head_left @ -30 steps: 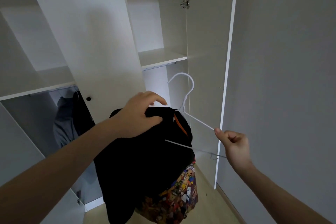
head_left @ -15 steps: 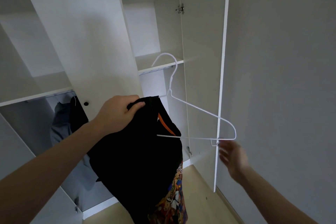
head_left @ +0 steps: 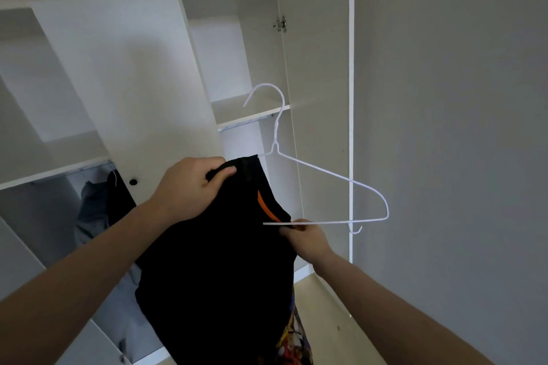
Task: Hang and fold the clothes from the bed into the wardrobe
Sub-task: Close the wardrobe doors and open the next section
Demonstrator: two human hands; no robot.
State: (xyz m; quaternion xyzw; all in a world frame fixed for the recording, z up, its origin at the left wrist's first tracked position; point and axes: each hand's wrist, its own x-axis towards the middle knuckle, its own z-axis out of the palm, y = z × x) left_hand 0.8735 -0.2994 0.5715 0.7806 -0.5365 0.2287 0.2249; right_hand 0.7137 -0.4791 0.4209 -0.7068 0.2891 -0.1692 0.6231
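A black garment [head_left: 219, 275] with an orange neck trim and a colourful print at its hem hangs in front of the open white wardrobe [head_left: 133, 74]. My left hand [head_left: 189, 187] is shut on the garment's top edge. A white wire hanger [head_left: 323, 172] is partly inside the garment, its left half hidden by the cloth, its hook upright. My right hand [head_left: 305, 238] pinches the garment's neck edge just under the hanger's bottom bar.
Dark and grey clothes [head_left: 98, 210] hang on a rail in the wardrobe's left section. An open door [head_left: 323, 98] stands edge-on at the right, beside a grey wall [head_left: 444, 127]. An empty shelf [head_left: 249, 111] lies behind the hanger's hook. Beige floor [head_left: 326, 320] shows below.
My right hand let go of the hanger's right end and moved left to the garment's neck. The hanger now sits more upright and further inside the garment.
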